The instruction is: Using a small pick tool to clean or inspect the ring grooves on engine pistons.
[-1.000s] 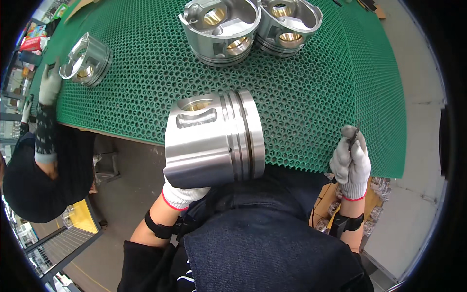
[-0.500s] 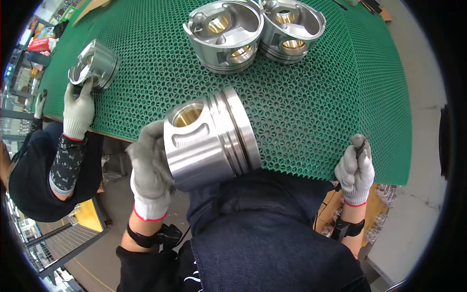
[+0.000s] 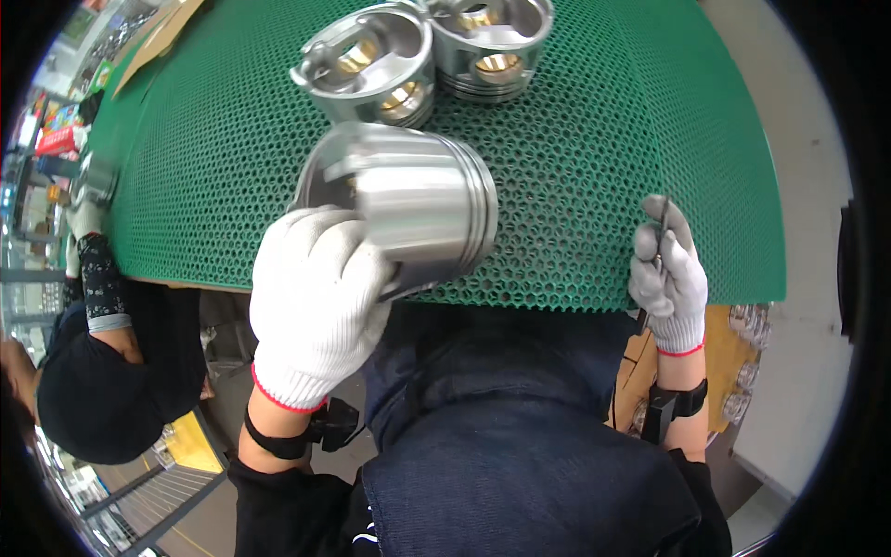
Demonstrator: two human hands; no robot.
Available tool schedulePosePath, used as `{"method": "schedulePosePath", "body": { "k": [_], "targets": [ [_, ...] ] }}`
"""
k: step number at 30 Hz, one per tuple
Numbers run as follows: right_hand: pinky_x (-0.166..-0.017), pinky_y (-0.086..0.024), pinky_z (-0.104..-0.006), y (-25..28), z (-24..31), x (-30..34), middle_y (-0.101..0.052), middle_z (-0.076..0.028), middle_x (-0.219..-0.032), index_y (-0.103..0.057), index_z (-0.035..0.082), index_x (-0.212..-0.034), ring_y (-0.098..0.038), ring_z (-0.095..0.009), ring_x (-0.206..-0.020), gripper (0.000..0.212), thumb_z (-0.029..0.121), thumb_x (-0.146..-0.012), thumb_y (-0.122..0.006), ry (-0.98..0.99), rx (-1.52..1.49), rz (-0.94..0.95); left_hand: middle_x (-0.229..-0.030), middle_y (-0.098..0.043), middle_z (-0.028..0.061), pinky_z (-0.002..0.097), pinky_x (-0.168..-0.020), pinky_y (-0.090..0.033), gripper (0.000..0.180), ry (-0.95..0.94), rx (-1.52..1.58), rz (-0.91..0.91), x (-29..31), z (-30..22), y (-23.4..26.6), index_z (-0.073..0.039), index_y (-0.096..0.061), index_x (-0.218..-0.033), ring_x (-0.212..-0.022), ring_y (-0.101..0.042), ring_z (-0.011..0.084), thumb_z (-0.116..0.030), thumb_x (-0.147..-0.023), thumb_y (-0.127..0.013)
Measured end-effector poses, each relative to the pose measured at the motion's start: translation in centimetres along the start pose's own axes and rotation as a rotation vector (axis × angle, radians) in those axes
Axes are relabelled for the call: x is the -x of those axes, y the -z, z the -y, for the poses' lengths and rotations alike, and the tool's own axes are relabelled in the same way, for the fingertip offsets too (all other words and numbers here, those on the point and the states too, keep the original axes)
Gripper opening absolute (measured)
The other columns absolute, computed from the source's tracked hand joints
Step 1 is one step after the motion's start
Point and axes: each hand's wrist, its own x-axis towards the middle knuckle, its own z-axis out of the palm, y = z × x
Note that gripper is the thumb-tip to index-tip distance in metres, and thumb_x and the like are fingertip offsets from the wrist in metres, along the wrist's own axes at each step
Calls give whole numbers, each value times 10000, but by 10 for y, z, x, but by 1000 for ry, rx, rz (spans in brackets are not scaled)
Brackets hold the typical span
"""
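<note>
A shiny metal piston [image 3: 422, 200] lies on its side in the air over the near edge of the green mat. My left hand [image 3: 316, 292], in a white knit glove, is closed around its skirt end, and the grooved ring end points right. Motion blurs part of the piston. Over at the right, my gloved right hand [image 3: 670, 283] pinches a thin dark tool [image 3: 665, 223] upright between thumb and fingers; its exact kind does not show. Beyond the held piston stand two more pistons, a left one [image 3: 367, 100] and a right one [image 3: 459, 63], skirts up, with brass-coloured pin bores.
The green honeycomb mat [image 3: 566, 213] covers the table. At left, a co-worker's gloved hand [image 3: 85, 216] is at another piston [image 3: 96, 176]. Cardboard [image 3: 160, 42] lies at the far left. More pistons [image 3: 742, 376] rest low beside the table at right.
My left hand has turned the piston so its open skirt end shows, and moved it slightly up. My right hand has shifted slightly up, still pinching the tool. The co-worker's piston has moved left.
</note>
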Motion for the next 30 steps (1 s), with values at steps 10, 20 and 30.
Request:
{"method": "schedulePosePath", "body": {
  "k": [10, 20, 30],
  "targets": [
    [-466, -427, -198, 0, 22, 56, -629, -84, -741, -663, -37, -1036, -545, -88, -539, 260, 114, -862, -544, 130, 614, 172, -1163, -634, 143, 431, -935, -499, 460, 71, 466, -257, -59, -12, -44, -26, -635, -1124, -1088, -607, 342, -155, -693, -730],
    [-660, -537, -302, -23, 16, 48, -687, -99, -787, -705, 34, -970, -672, -208, -714, 185, 164, -871, -618, 520, 1018, 270, -1159, -645, 131, 436, -958, -475, 461, -280, 87, -13, -85, -93, -11, -46, -607, -1145, -1087, -617, 333, -145, -706, -705],
    [-567, -529, -361, -29, 16, 36, -634, -58, -729, -676, 120, -905, -649, -272, -652, 102, 175, -821, -655, 835, 1240, 381, -1036, -663, 131, 422, -832, -493, 341, -229, 121, 206, -127, -89, -14, -88, -606, -1115, -960, -625, 357, -109, -776, -635]
  ]
}}
